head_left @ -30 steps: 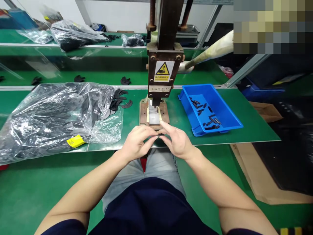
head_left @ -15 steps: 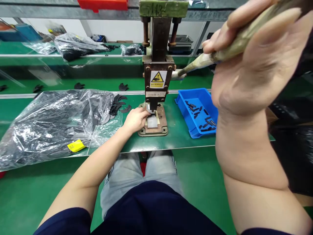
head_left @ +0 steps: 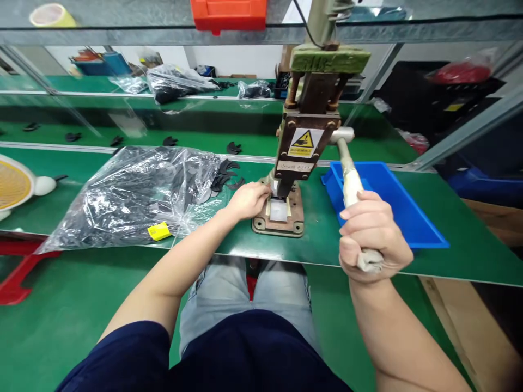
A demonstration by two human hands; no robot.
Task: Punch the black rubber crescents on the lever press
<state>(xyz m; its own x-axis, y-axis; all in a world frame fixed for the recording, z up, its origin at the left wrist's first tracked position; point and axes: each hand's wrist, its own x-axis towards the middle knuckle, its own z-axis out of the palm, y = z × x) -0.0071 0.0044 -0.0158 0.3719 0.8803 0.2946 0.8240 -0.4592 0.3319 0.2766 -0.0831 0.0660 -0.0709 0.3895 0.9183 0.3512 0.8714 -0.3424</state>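
A hand-operated press (head_left: pixel 311 111) with a yellow warning label stands on the green bench, tilted in my view. My right hand (head_left: pixel 373 234) is wrapped round its lever handle (head_left: pixel 350 179), which is covered in pale tape and pulled down toward me. My left hand (head_left: pixel 249 200) reaches to the press base (head_left: pixel 278 226), fingers closed at the tooling under the ram. A small greyish curved piece (head_left: pixel 274 187) shows at those fingertips, mostly hidden by them and the ram. A pale flat block (head_left: pixel 278 210) sits on the base in front.
Left of the press lies a clear plastic bag (head_left: pixel 143 190) of black curved pieces, with loose ones (head_left: pixel 224 175) at its mouth. A blue tray (head_left: pixel 408 212) stands to the right, partly behind my right hand. A yellow-meshed paddle (head_left: pixel 16 185) lies at far left.
My right hand has brought the lever down from high beside my head to bench height. The left hand stays at the press base. My view has shifted, showing more of the right side.
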